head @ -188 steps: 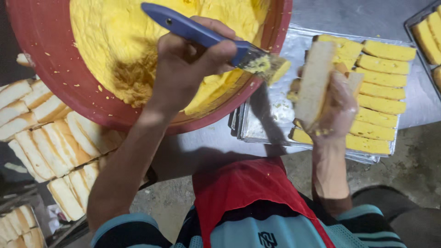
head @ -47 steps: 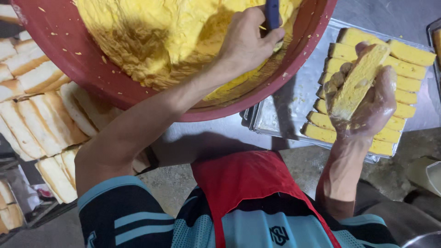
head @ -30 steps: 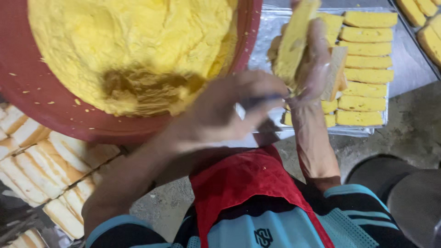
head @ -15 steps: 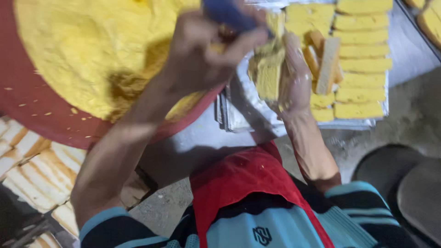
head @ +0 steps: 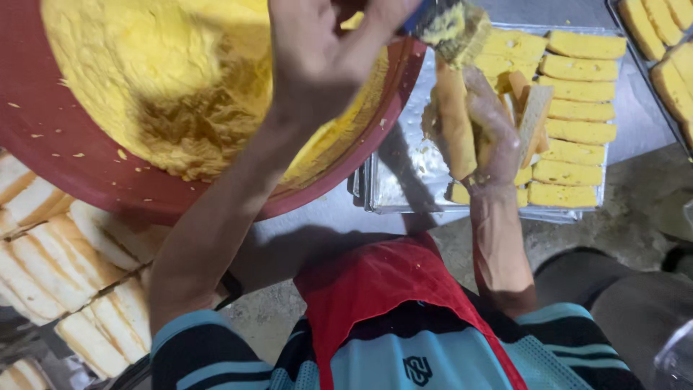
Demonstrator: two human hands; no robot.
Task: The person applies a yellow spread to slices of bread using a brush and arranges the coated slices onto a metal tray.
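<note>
Bread slices (head: pixel 456 119) are held upright in the right hand (head: pixel 491 133), whose fingers are closed around several of them above the metal tray (head: pixel 404 173). A blue-handled spreader (head: pixel 451 22), loaded with yellow paste, is gripped in the closed left hand (head: pixel 325 50) and is set against the top of the foremost slice. Half a second earlier the left hand was seen lower and further left, over the bowl's rim; it is now raised to the upper edge of the view, and the spreader has been brought onto the bread. The right hand has been kept over the tray throughout.

A large red bowl (head: pixel 86 173) is filled with a mound of yellow paste (head: pixel 159 79), with crumbs stuck to its inner wall. Yellow-coated slices (head: pixel 570 130) are laid in rows in the tray, whose left part is bare. More coated slices are seen in a second tray (head: pixel 660 58) at the far right. Plain white slices (head: pixel 65 267) are stacked at the lower left.
</note>
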